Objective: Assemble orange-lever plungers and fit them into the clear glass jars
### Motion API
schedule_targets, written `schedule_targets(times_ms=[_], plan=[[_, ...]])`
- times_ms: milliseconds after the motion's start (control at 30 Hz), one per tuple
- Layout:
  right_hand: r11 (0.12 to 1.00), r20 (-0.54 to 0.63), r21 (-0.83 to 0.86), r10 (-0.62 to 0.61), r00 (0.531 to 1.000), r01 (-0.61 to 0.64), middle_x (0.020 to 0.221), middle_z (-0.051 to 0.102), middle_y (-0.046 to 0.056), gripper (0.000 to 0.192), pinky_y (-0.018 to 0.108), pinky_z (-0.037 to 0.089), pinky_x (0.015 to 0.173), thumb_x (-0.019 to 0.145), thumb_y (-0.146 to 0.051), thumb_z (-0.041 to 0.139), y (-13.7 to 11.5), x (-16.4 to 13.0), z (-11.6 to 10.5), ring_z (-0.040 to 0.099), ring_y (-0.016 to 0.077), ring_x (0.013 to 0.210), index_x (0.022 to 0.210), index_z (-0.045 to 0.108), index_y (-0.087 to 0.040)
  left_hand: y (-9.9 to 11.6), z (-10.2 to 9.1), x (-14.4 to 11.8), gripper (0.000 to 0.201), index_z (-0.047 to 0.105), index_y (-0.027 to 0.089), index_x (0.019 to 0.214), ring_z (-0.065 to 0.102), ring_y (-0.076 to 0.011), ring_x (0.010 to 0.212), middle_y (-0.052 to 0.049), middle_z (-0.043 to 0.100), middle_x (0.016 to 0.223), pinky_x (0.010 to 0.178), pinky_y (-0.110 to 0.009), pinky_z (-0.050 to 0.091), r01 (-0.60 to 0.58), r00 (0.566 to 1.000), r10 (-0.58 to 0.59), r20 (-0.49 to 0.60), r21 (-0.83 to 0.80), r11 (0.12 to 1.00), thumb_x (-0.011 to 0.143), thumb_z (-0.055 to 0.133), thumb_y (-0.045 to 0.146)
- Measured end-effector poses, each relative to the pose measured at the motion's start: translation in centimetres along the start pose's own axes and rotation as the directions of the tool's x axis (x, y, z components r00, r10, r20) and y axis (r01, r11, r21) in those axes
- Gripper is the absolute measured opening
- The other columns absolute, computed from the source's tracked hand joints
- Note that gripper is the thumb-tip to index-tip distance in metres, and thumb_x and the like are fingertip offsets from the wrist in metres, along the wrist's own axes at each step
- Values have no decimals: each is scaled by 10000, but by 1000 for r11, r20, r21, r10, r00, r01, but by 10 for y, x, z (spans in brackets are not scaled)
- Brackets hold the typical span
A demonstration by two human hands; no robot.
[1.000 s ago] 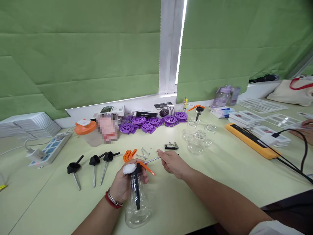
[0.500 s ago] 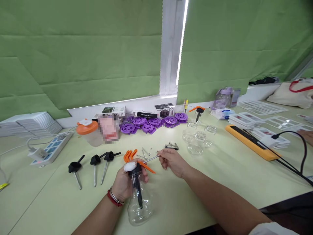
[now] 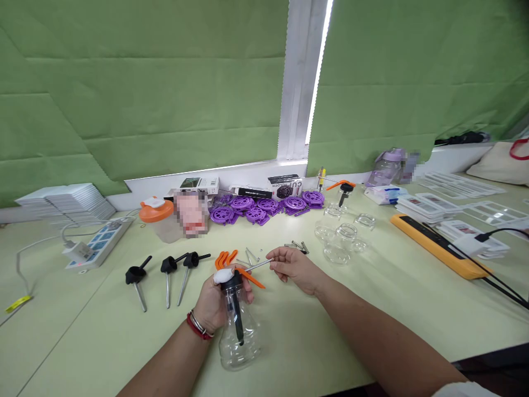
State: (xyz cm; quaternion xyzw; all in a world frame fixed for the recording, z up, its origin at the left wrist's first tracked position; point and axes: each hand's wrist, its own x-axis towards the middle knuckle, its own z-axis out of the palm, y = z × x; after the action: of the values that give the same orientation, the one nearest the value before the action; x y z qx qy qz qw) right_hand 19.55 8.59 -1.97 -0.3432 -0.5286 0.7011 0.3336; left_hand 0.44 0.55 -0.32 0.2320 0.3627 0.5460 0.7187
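My left hand grips the neck of a clear plastic bottle fitted with a black pump head and an orange lever. A white bandage wraps one fingertip on top of the head. My right hand pinches the outer end of a thin metal spout tube that runs back to the pump head. Loose orange levers, metal pins and springs lie on the table just beyond both hands.
Three black pump heads with metal tubes lie to the left. Empty clear bottles stand to the right, purple reels and small boxes along the wall. A power strip sits far left, an orange bar and a black cable on the right.
The view has shifted, so everything sits a little further right and higher. Both hands keep their hold on the bottle and the tube; the bottle is lifted slightly.
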Motion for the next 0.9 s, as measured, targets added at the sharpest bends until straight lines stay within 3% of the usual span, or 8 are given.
schedule_targets(times_ms=[167,333,433,567,700,833,900], plan=[[998,-64,-15,53,997,-54,543,544,-33,350,197,226,357,713,-480,649,0,2,0,343,34,367,667,544,-149,-2,-2,-1,187,625,153,771,612,-236,527,-99,659,601,539,-359,479,18,1000,-18,-19,0,1000,764,494,286],[996,-33,-20,-82,996,81,568,554,-41,231,225,389,487,632,-317,732,-1,4,-3,473,69,478,728,603,-151,-4,-4,1,189,628,151,793,622,-237,548,-101,667,626,548,-356,486,1,1000,-1,3,-2,1000,782,484,273],[988,-59,-44,-147,987,145,622,575,-35,203,238,427,553,620,-263,738,-3,5,-5,508,69,522,747,630,-149,-3,-6,2,211,635,139,797,628,-242,547,-103,666,624,543,-355,489,10,1000,-10,8,-22,1000,779,480,281],[996,-43,8,-92,995,92,673,628,0,285,261,447,540,652,-319,729,-3,5,-6,554,98,527,855,624,-148,-2,-8,3,266,652,121,824,639,-247,559,-105,666,629,549,-353,497,34,999,-33,16,-42,999,769,473,309],[997,-20,-24,-69,997,68,631,619,6,256,247,422,490,671,-360,705,-3,4,-8,522,92,484,751,600,-141,-2,-8,3,249,656,128,821,640,-244,559,-100,668,624,552,-353,499,47,999,-46,10,-38,998,763,483,297],[960,-108,-250,-157,982,126,635,598,-8,118,259,432,559,739,-274,620,-5,6,-13,524,101,530,776,603,-163,-1,-6,2,245,656,119,813,640,-245,558,-101,664,623,544,-352,498,17,1000,-16,16,-47,999,751,510,305],[843,-126,-515,-251,960,153,686,613,9,85,272,423,619,791,-214,546,-5,6,-17,541,120,606,783,621,-174,0,-6,2,246,655,108,797,637,-245,553,-104,659,617,535,-350,495,-6,1000,6,-2,-54,999,740,520,305]])
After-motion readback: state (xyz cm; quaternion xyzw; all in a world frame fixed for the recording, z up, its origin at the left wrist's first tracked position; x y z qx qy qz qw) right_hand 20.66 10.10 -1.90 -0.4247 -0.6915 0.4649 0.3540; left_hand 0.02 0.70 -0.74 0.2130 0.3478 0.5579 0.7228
